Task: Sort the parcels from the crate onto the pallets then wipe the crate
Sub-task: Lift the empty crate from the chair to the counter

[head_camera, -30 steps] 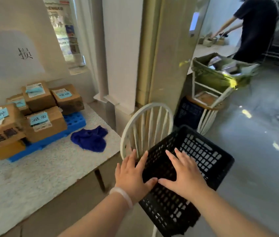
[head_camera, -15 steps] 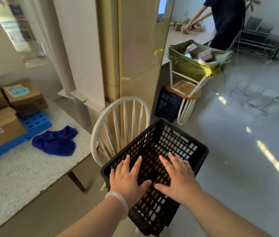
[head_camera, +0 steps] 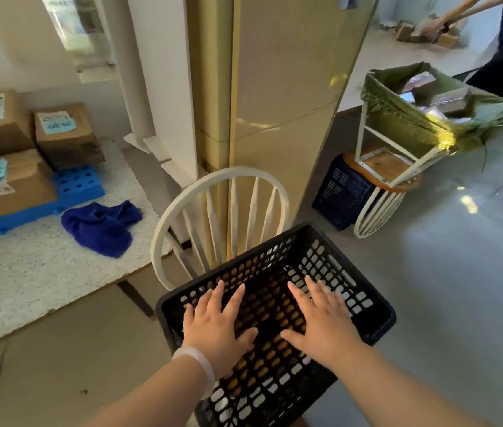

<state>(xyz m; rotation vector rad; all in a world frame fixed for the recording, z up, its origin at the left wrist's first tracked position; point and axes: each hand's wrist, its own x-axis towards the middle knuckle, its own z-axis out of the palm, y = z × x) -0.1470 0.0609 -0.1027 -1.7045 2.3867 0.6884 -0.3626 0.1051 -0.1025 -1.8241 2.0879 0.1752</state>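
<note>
Now that it sits nearly level, the black plastic lattice crate (head_camera: pixel 352 278) rests on the seat of the white spindle-back chair (head_camera: pixel 228 173), just off the right edge of the speckled white stone bench (head_camera: pixel 28 288). A second ago it was tipped up steeply. It has come down flat, and nothing shows inside it but two hands.

That suggests to me the sorting half is finished. The brown cardboard parcels with pale blue labels (head_camera: pixel 65 134) are stacked on the blue plastic pallet (head_camera: pixel 77 183) along the far left of the bench, and none is left in the crate.

What remains is the wipe. The crumpled dark blue cloth (head_camera: pixel 99 226) lies untouched near the bench's right edge, beside the pallet and well apart from the crate.

Both hands are busy steadying rather than cleaning. The left hand (head_camera: pixel 216 328), with a pale band (head_camera: pixel 197 362) at its wrist, and the right hand (head_camera: pixel 321 325) press palm-down on the crate's floor, fingers straight and splayed, gripping nothing. They have drifted apart since a moment ago, when the thumbs nearly met.

One hand will have to leave the crate and reach left for the cloth before any wiping starts.
</note>
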